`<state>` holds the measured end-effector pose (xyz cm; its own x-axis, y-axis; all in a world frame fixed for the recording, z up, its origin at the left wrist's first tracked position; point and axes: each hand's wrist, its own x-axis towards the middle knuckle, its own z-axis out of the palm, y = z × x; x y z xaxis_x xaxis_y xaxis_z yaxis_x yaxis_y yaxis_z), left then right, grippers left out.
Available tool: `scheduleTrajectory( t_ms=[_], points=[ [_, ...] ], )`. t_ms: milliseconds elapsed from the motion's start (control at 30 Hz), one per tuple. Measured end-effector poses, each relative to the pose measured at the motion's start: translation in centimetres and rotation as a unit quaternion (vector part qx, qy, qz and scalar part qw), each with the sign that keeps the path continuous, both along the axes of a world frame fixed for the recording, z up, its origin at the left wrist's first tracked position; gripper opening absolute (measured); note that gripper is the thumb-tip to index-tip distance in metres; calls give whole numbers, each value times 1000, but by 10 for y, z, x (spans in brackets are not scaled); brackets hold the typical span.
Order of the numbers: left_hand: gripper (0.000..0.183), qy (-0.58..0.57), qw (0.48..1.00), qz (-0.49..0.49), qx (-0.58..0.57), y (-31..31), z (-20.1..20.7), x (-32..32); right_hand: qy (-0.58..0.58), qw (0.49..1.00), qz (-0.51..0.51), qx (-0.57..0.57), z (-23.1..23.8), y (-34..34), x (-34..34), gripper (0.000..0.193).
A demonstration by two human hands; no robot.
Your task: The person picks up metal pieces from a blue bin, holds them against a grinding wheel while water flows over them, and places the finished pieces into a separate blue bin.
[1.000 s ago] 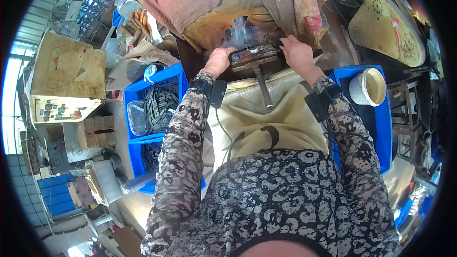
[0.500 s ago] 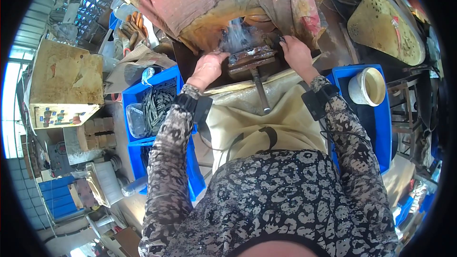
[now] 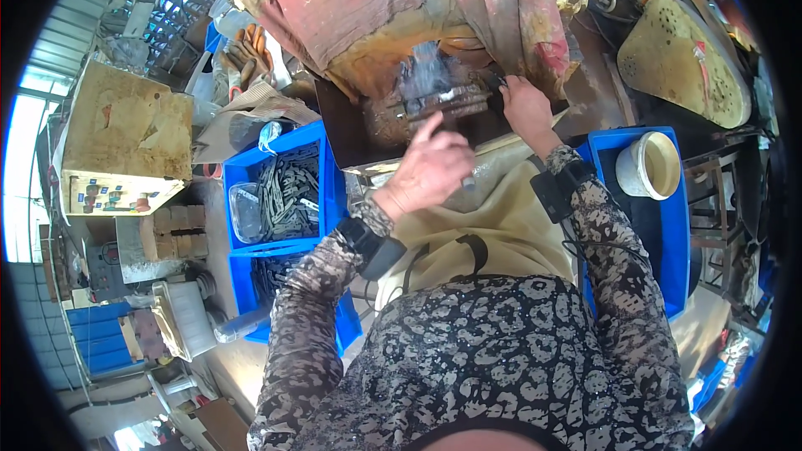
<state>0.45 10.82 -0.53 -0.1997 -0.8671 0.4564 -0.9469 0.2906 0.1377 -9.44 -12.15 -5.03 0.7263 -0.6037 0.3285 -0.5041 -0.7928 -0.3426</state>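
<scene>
A metal fixture (image 3: 451,107) with a flat top sits in the dark recess of the machine, below a blurred, bluish-grey part (image 3: 426,63) with haze around it. My left hand (image 3: 428,169) is over the near side of the fixture, blurred, its index finger stretched toward it and the other fingers loosely bent; I see nothing held in it. The end of a metal rod handle (image 3: 469,183) shows beside that hand, the rest hidden under it. To the right of the fixture, my right hand (image 3: 526,110) pinches a small dark piece (image 3: 503,81), too small to make out.
A stained red cloth (image 3: 368,8) drapes over the machine. At left, a blue bin (image 3: 332,175) holds many grey metal strips and a clear tub (image 3: 245,209). At right, another blue bin (image 3: 681,242) holds a white bucket (image 3: 639,169). Orange-brown gloves (image 3: 248,54) lie far left.
My left hand has moved from the fixture's left side nearer to me and rightward, over the rod handle. My right hand stays near the fixture's right side.
</scene>
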Motion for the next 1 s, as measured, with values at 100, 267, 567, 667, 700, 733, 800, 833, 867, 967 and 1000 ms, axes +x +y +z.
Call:
scheduleTrajectory(
  t_ms=[100,267,567,667,700,733,800,833,867,967,1000],
  points=[
    [33,116,985,107,-63,-14,27,22,-4,1000,0,2,0,4,1,16],
    [38,261,926,260,-82,-76,59,72,-8,1000,-5,-10,0,-1,-3,15],
    [47,211,899,383,-22,-133,75,160,9,1000,-15,-2,1,1,1,14],
    [52,216,889,404,9,-135,80,161,10,1000,-14,-1,1,2,-1,15],
    [52,217,887,407,6,-136,81,161,20,1000,-21,-2,2,2,-1,15],
    [52,212,887,411,9,-136,82,160,29,999,-26,-2,2,3,-1,15],
    [57,223,882,415,29,-134,82,161,29,999,-20,4,2,5,-1,16],
    [57,225,877,424,26,-130,80,162,29,999,-19,12,2,6,1,17],
    [59,221,882,415,13,-124,77,164,40,999,-21,21,1,7,4,19],
    [68,233,877,419,-11,-96,58,163,68,998,-10,-5,-5,6,11,21],
    [66,265,882,390,11,-83,52,157,80,997,-11,-10,-11,-2,9,22]
  ],
)
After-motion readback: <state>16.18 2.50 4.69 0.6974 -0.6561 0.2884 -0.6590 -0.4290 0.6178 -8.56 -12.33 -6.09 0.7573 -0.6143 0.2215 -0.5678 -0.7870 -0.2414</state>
